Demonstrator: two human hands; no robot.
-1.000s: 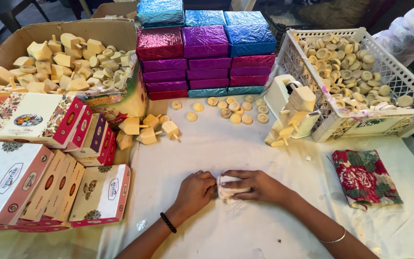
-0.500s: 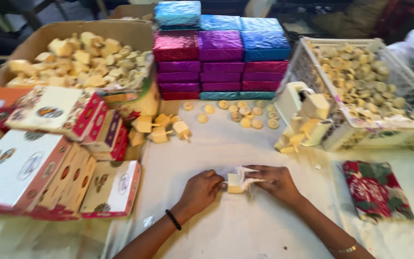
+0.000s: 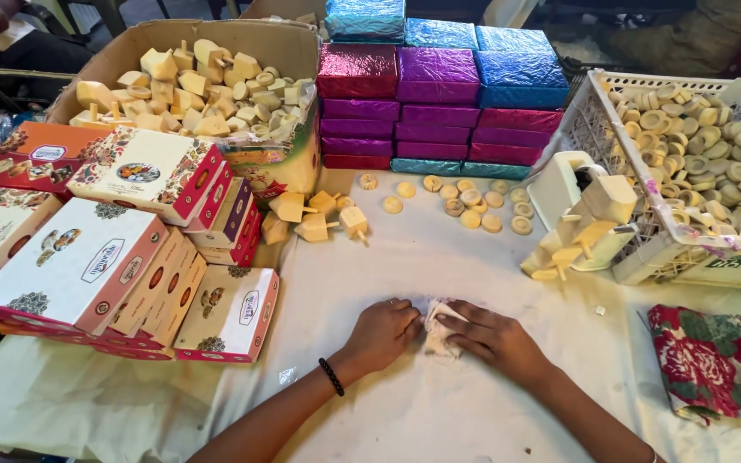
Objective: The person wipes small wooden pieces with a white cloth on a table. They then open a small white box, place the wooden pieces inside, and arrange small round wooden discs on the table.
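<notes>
My left hand (image 3: 381,332) and my right hand (image 3: 492,337) press together on a small wooden piece wrapped in thin white paper (image 3: 437,330) on the white table cover (image 3: 439,257). Both hands grip the wrapped piece from either side; most of the piece is hidden under the paper and my fingers. A few loose wooden spinning tops (image 3: 323,216) lie just beyond my left hand, and flat wooden rings (image 3: 466,199) are scattered farther back.
A cardboard box of wooden tops (image 3: 199,81) stands back left, printed gift boxes (image 3: 105,257) at left, foil-wrapped boxes (image 3: 439,94) stacked at the back, a white crate of rings (image 3: 696,146) at right, a tape dispenser (image 3: 563,193) beside it, a floral cloth (image 3: 713,364) at right.
The wooden piece showed bare between my fingers half a second ago; now the paper is folded over it and my hands press closer together. The view has shifted left.
</notes>
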